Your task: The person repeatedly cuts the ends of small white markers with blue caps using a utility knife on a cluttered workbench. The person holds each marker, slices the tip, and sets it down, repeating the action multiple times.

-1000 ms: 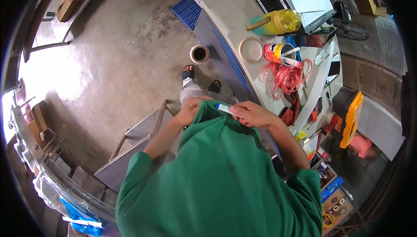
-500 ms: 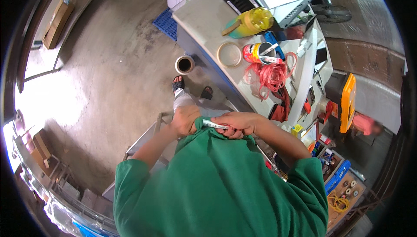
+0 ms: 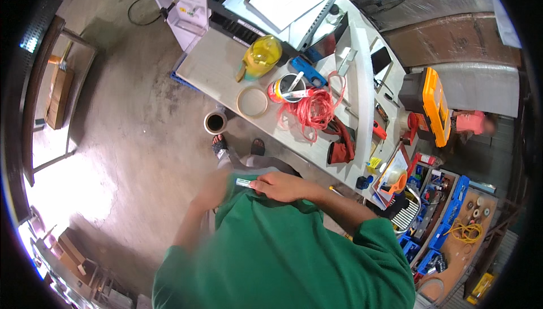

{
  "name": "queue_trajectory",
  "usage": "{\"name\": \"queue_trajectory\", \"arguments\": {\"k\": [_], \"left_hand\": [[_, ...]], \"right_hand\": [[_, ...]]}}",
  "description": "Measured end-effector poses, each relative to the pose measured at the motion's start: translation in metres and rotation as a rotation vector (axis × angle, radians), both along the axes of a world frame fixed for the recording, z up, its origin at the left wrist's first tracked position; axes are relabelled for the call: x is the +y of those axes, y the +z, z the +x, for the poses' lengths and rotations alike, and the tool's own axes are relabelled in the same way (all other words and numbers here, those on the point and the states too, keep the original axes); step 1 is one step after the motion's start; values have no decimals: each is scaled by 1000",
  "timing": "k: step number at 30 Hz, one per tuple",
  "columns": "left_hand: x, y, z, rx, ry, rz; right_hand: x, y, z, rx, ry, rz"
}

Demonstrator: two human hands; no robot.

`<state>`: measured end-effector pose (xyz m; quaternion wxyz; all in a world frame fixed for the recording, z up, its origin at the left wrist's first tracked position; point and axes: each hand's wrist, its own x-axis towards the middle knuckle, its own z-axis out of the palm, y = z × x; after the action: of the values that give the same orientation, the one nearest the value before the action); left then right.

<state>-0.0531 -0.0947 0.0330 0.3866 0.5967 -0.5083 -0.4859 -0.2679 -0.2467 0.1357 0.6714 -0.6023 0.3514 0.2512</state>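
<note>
In front of my belly, my right hand [image 3: 283,188] is closed on a white marker pen [image 3: 244,183], with the thumb and fingers pinching one end. The pen lies against the hem of the green shirt [image 3: 294,241]. My left hand [image 3: 218,189] is beside the pen at the shirt's left edge. Motion smears its fingers, so its grip cannot be made out.
The work table [image 3: 209,71] carries a yellow bottle [image 3: 263,54], a tape roll [image 3: 252,115], a can with markers [image 3: 276,89] and tangled red twine [image 3: 314,111]. An orange-lidded toolbox [image 3: 435,108] stands right. A round dark-centred container [image 3: 207,123] stands near my feet.
The view has turned, so the table sits lower and further left. My right hand now grips the marker by its end. My left hand has become blurred.
</note>
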Motion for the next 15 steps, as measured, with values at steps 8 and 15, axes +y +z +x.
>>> {"name": "queue_trajectory", "arguments": {"k": [8,15], "left_hand": [[-53,66,-23,53,-30,-191],[-124,59,-65,664,555,-67]], "right_hand": [[4,24,3,-274,-442,-155],[-58,55,-13,-441,-481,-1017]]}}
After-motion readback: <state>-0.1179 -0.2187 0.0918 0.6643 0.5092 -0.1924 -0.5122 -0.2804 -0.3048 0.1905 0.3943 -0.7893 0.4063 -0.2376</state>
